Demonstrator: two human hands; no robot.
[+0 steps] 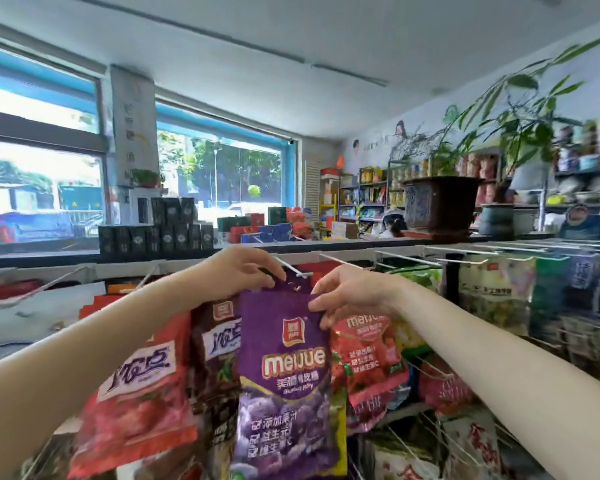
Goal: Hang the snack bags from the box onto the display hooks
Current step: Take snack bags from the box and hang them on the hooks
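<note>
Hanging purple bag (284,368) between both hands' fingers (271,275)

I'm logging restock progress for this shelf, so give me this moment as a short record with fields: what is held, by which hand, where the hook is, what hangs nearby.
held item: purple snack bag, upright, held by its top edge
left hand: left hand pinches the bag's top left corner
right hand: right hand pinches the bag's top right edge
hook: white display hook, tip just above the bag's top; whether the bag's hole is on it cannot be told
neighbours: red snack bag to the left, brown snack bag behind, pink-red snack bag to the right
</note>
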